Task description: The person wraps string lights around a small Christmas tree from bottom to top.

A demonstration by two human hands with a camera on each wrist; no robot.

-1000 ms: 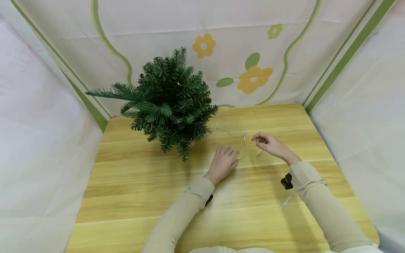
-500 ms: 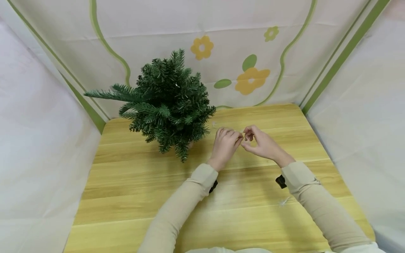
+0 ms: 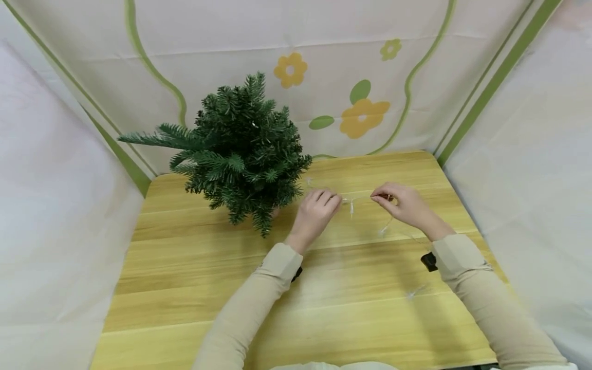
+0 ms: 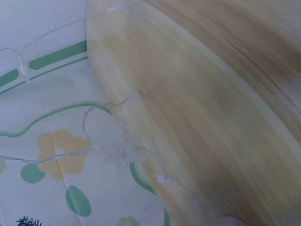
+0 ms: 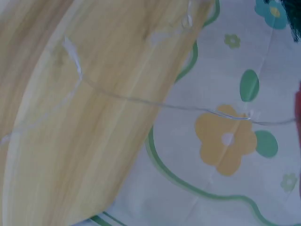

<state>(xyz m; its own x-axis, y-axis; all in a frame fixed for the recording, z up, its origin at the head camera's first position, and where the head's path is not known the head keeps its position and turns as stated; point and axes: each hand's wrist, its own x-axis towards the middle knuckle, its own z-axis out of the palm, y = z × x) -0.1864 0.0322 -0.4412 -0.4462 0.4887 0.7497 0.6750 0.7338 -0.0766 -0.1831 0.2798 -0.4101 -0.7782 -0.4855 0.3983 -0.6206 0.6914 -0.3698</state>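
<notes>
A thin clear-wired string of lights [image 3: 351, 207] with small clear star-shaped pieces stretches between the two hands, just over the wooden table. My right hand [image 3: 406, 206] pinches its wire between thumb and fingertips. On the other side, my left hand [image 3: 315, 215] holds the string with curled fingers, close to the tree's right side. Dangling wire [image 5: 146, 101] crosses the right wrist view, where only a reddish sliver shows at the right edge. In the left wrist view a clear star [image 4: 122, 154] hangs on looped wire; the fingers are almost wholly out of frame.
A small green artificial Christmas tree [image 3: 245, 154] stands at the table's back left, one long branch jutting left. More of the lights [image 3: 411, 294] lie on the wooden table [image 3: 185, 293] near the right forearm. Printed fabric walls [image 3: 231, 31] enclose the back and sides.
The hands first came together over the string, then drew apart: the right hand moved right, the left hand slightly left. The wire now spans the gap between them.
</notes>
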